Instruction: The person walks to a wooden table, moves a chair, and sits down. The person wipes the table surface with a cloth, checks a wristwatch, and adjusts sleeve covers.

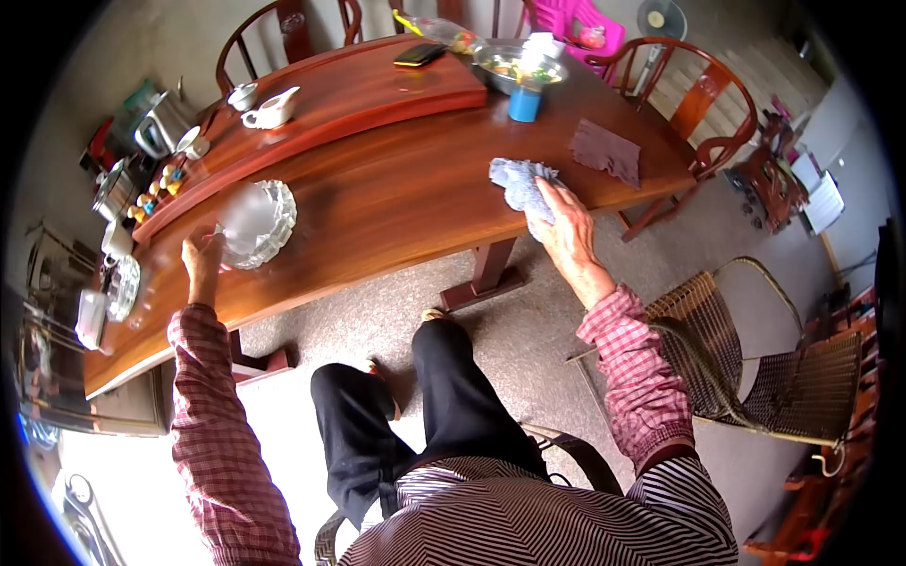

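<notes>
My right hand [570, 231] rests on a crumpled blue-grey cloth [517, 181], which lies on the wooden table [406, 179] near its front edge. The fingers press down over the cloth and hold it. On the left, my left hand [202, 253] grips the near-left edge of a clear glass dish [279, 224] with a scalloped rim. The dish's middle looks whitish and blurred, and my fingertips are partly hidden there. A flat brown cloth [606, 151] lies to the right of the blue-grey one.
Behind are a raised red-brown board [359, 108] with a white pitcher [272, 110] and a phone [420, 55], a blue cup [525, 102] and a metal bowl [491, 68]. Another glass dish [124, 286] and a kettle [162, 123] stand left. A wicker chair [727, 349] is at right.
</notes>
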`<state>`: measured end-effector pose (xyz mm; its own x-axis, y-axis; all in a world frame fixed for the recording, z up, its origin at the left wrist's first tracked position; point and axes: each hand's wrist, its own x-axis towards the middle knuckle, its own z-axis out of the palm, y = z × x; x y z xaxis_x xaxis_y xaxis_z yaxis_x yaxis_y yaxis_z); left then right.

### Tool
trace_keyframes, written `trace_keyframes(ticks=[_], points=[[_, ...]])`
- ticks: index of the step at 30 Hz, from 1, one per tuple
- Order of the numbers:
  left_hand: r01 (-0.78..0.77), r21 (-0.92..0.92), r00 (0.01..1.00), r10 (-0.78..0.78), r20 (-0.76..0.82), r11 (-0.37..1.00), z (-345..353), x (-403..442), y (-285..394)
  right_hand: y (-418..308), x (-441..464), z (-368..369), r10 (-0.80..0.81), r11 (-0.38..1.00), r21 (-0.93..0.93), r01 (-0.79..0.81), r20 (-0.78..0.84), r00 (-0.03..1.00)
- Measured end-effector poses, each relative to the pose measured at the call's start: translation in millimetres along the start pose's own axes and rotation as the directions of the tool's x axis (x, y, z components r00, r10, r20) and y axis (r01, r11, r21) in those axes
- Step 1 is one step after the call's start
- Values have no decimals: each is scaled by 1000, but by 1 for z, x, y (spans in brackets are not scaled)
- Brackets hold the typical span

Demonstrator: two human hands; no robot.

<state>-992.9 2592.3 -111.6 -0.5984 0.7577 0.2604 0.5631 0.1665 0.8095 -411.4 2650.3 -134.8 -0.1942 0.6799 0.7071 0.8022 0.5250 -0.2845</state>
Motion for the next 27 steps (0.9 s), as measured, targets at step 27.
trace_keyframes(ticks=[27], points=[[-53, 262, 740, 214, -637, 964, -46, -82, -58, -154, 88, 200, -370, 861, 313, 402, -157, 916]])
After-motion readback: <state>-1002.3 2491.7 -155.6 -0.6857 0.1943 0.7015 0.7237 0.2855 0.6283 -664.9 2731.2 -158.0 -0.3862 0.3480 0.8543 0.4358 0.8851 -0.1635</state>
